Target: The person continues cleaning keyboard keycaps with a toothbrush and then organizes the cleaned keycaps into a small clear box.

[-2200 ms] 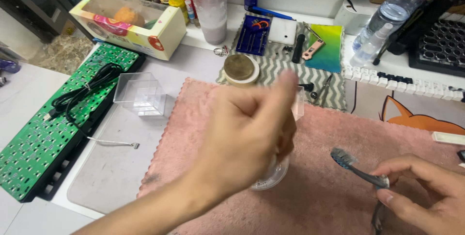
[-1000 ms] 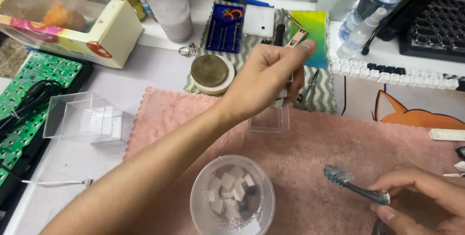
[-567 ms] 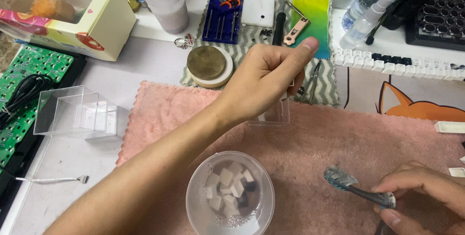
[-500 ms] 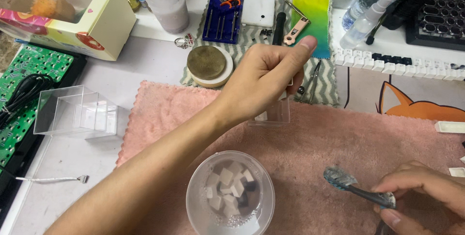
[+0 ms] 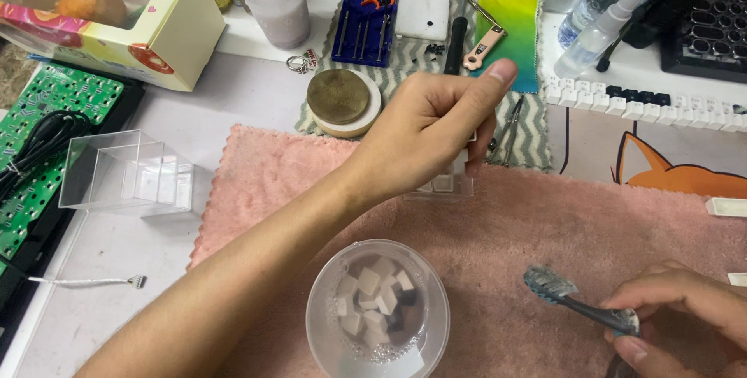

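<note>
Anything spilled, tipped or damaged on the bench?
Nothing stands out. The round tub of keycaps in liquid sits upright on the pink mat, no spill visible. Left hand is on a small clear box; right hand holds a toothbrush.

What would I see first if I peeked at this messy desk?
The left hand reaching across the pink towel to a small clear box. Below it sits a round clear bowl of water and white keycaps, and at lower right the right hand holds a toothbrush.
</note>
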